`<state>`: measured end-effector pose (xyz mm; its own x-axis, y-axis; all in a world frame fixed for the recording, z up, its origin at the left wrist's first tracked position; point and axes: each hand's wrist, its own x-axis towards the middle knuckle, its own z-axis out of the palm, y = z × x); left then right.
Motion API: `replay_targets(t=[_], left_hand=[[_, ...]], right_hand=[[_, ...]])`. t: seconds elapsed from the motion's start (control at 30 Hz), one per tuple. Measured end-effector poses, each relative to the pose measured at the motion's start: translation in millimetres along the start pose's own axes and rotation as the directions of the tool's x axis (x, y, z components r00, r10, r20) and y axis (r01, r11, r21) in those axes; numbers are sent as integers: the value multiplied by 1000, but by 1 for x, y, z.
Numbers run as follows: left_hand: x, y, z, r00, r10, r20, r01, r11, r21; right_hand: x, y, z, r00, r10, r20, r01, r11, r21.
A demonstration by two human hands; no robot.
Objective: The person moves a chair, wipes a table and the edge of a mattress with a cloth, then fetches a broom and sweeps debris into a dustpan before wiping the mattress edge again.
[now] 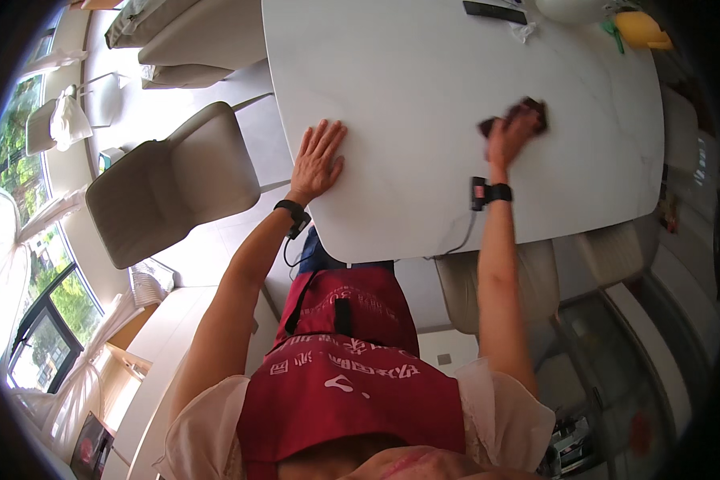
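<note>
My left hand rests palm down on the white marbled tabletop, near its left edge, fingers slightly apart and nothing under it that I can see. Further right, my right hand presses a dark reddish-brown cloth against the same surface. Hand and cloth are blurred, and part of the cloth is hidden beneath the palm. Each wrist wears a black strap with a small cabled device; the right-hand device trails its cable over the table's near edge.
At the table's far side lie a black remote control, a crumpled clear wrapper and a yellow object beside a green one. A beige chair stands left of the table. Another chair is tucked under the near edge.
</note>
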<state>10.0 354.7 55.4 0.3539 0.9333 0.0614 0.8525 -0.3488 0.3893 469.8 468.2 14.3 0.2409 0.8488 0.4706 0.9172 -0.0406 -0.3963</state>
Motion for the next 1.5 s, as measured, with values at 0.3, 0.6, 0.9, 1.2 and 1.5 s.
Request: replay_targets(t=[0.3, 0.6, 0.9, 1.2, 1.5], left_hand=[[0, 17, 5, 998, 0, -59, -9, 989, -146], [56, 4, 28, 997, -3, -80, -24, 942, -335], [68, 33, 15, 983, -152, -107, 26, 685, -728], [44, 17, 12, 960, -279, 0, 151, 521, -840], [61, 27, 1, 802, -500, 328, 391, 22, -920]], right_hand=[[-136, -234, -46, 782, -386, 490, 235, 910, 342], [-283, -183, -120, 664, -153, 732, 19, 982, 188], [-202, -163, -36, 909, 343, 236, -347, 938, -27], [-143, -265, 20, 901, -52, 432, -98, 943, 318], [-128, -299, 14, 606, -83, 791, -775, 163, 611]])
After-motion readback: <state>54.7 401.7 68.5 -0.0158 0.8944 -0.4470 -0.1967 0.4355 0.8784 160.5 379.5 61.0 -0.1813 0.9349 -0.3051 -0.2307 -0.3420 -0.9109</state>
